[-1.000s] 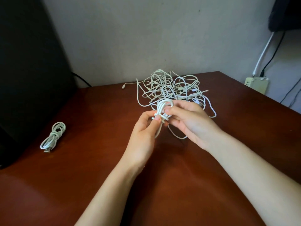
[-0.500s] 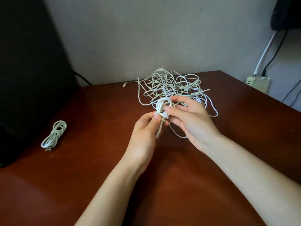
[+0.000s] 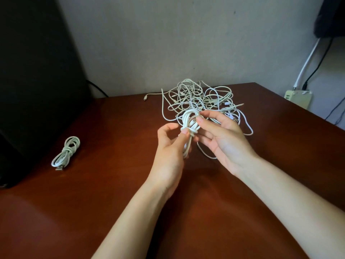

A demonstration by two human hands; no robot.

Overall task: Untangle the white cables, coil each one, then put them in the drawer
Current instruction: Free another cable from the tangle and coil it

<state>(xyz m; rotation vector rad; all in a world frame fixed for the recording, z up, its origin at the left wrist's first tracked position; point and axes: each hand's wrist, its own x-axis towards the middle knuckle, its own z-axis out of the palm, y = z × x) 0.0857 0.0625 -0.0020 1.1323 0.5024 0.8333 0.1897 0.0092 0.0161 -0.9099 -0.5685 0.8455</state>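
My left hand (image 3: 168, 146) pinches the wrapped waist of the held coil (image 3: 188, 120) above the table (image 3: 112, 184). My right hand (image 3: 222, 139) grips its upper loop between thumb and forefinger.

Risk: if either pinch slackens before the tail is tucked, the wrap springs loose and the loops spill.

A strand below may run into the tangle (image 3: 201, 96) just beyond, though I cannot confirm this; pulling would drag it.

The finished coil (image 3: 65, 152) lies far left. No drawer is in view.
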